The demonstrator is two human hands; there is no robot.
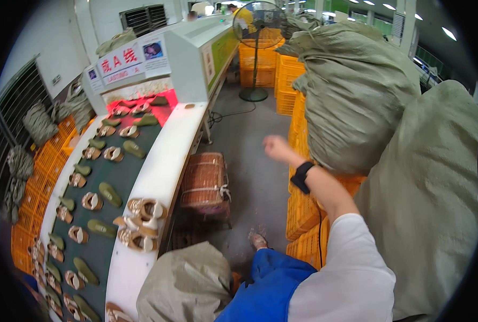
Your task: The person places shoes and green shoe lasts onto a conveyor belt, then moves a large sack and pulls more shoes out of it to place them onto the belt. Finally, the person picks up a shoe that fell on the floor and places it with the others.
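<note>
My right hand (277, 148) is raised over the walkway, its fingers curled in with nothing visible in them. A black band (302, 177) circles that wrist. The hand touches nothing; the closest things are the orange crates (303, 214) and a big grey-green sack (357, 96) on the right. My left hand is out of the picture. On my left runs a dark green conveyor belt (118, 174) bearing rows of small brown-and-white shoes (92, 202) and green foot-shaped pieces (110, 194). Several shoes (141, 225) sit bunched on the belt's white ledge (161, 155).
Under the ledge stands a reddish-brown wicker basket (204, 182) tied with white cord. A full sack (182, 282) stands close at my left, a taller one (429, 209) at my right. Further along the grey aisle are a standing fan (254, 94), its cable and stacked crates (257, 64).
</note>
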